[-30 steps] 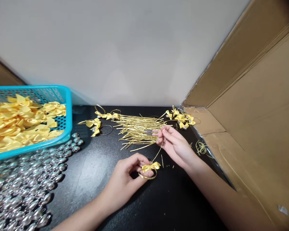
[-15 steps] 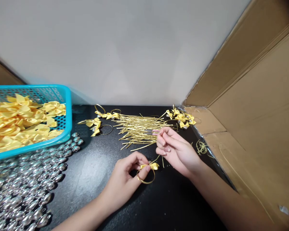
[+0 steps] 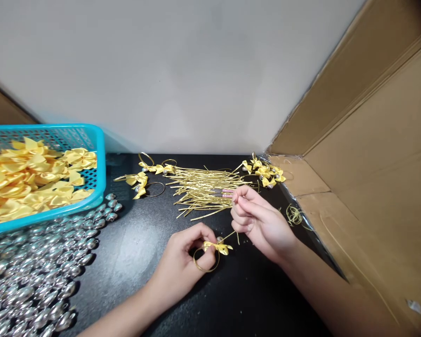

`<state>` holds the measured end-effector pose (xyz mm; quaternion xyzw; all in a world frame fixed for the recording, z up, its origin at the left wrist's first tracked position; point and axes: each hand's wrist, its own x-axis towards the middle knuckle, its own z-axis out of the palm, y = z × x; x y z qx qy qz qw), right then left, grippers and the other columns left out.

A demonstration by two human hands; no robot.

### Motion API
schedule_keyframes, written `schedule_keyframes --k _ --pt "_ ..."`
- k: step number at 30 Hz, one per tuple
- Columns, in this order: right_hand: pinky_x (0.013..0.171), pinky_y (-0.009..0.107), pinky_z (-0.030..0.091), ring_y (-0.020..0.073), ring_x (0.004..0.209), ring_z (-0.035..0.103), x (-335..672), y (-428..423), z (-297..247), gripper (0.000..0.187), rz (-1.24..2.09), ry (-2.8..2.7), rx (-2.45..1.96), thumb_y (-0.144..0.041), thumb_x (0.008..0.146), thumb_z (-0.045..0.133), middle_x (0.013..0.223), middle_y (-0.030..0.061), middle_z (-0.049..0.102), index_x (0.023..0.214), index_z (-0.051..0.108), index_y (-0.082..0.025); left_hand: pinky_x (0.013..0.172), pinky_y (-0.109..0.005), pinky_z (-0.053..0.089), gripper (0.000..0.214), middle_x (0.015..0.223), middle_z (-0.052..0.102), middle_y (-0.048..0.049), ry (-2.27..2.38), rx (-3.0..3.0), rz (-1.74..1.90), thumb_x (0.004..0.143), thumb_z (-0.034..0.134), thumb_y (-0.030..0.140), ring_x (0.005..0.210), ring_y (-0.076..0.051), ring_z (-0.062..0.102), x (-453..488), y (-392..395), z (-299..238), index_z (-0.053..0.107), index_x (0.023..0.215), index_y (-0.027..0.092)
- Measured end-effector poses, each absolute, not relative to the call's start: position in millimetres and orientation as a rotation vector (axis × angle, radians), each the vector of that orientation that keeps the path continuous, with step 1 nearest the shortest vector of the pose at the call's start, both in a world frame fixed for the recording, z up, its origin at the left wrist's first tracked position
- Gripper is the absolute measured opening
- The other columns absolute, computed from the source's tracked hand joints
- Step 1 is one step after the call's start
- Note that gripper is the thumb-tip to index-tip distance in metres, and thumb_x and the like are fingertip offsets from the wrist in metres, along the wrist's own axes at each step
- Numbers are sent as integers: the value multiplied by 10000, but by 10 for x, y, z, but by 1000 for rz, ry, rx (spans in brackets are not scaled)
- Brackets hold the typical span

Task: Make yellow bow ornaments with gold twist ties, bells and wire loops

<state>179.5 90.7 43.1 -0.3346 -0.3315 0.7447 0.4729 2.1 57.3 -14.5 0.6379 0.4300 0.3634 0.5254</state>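
My left hand (image 3: 184, 262) pinches a small yellow ribbon bow (image 3: 215, 247) that sits on a gold wire loop (image 3: 205, 263) curving over my fingers. My right hand (image 3: 259, 220) is closed in a pinch on the free end of the same gold wire, which runs down to the bow. Both hands hover just above the black tabletop (image 3: 140, 243). Behind them lies a loose bundle of straight gold wires (image 3: 203, 189).
A blue plastic basket (image 3: 98, 168) full of yellow bows stands at the left, with a heap of silver beads (image 3: 35, 281) in front of it. Finished bow loops (image 3: 143, 178) lie at the back, and more (image 3: 264, 171) beside a brown cardboard box (image 3: 372, 187) on the right.
The wire loop under the bow has grown and swung left and down around my left fingers. My right hand has dropped slightly, pulling the wire end closer to the bow.
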Motion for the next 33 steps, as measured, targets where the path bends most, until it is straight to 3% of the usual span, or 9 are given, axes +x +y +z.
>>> schedule_keyframes --k 17,29,33 --pt "461 171 186 76 510 144 1855 968 484 63 1749 -810 -827 -185 847 581 593 -78 267 793 549 -183 527 -213 430 35 664 585 26 1040 1527 893 792 578 194 582 -117 531 40 586 -70 559 762 193" --pt "462 172 207 92 520 145 1898 972 518 79 1734 -793 -811 -177 858 550 595 -68 246 780 554 -188 595 -231 470 139 688 613 30 1033 1513 884 701 561 72 625 -121 568 44 582 -90 577 772 190" --pt "466 177 205 93 524 142 1905 976 519 76 1742 -797 -813 -177 860 551 599 -68 245 785 551 -190 582 -233 474 75 689 620 20 1053 1522 887 745 571 120 622 -127 570 44 583 -81 580 774 188"
